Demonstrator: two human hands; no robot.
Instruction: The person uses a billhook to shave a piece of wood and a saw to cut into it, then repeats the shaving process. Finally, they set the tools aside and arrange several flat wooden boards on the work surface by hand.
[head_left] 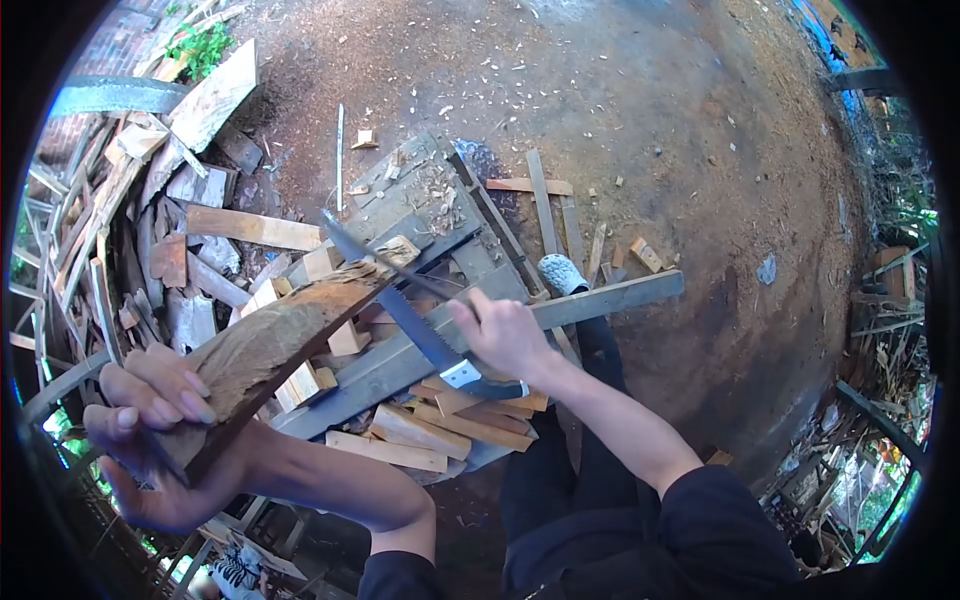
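Note:
A rough wooden board (pixel 285 325) slants up from the lower left, its far end over the workbench. At its near end, my left hand (pixel 165 440) is wrapped round the wood. My right hand (pixel 500 335) is closed on the handle end of a long dark blade (pixel 365 250), which lies across the board's far end. Below that blade, a handsaw (pixel 425 335) with a dark handle rests on the bench's grey planks (pixel 400 365), touched by neither hand. Cut wood blocks (pixel 420 430) are piled beside the saw, nearer to me.
Scrap wood (pixel 110 200) is heaped along the left. A long grey plank (pixel 620 298) juts out past the bench's right side, near my shoe (pixel 562 273). Loose offcuts (pixel 645 254) and wood chips lie on the brown ground (pixel 720 240).

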